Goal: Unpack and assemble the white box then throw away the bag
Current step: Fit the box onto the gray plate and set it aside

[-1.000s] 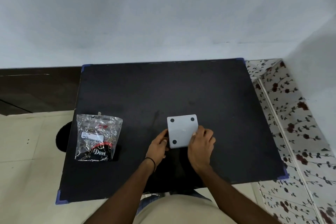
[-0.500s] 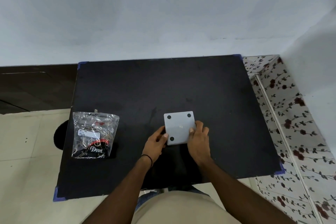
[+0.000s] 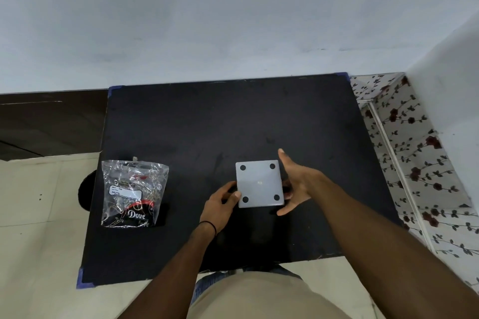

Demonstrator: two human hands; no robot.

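A square white box (image 3: pixel 259 183) with a black dot in each corner sits on the black table (image 3: pixel 207 122), near its front middle. My left hand (image 3: pixel 220 202) grips the box's lower left corner, thumb on top. My right hand (image 3: pixel 298 184) is spread open beside the box's right edge, fingers apart, its palm facing the box. A clear plastic bag (image 3: pixel 133 193) with a white label and "Dove" printed on it lies flat at the table's left edge, away from both hands.
A pale wall rises behind the table. Floral-patterned tiles (image 3: pixel 414 163) run along the right side, and beige floor tiles (image 3: pixel 39 215) lie on the left. A dark round shape (image 3: pixel 85 194) shows under the table's left edge.
My right hand has lifted off the box's front edge and opened out beside its right side. The left hand has stayed on the lower left corner. The bag has not moved.
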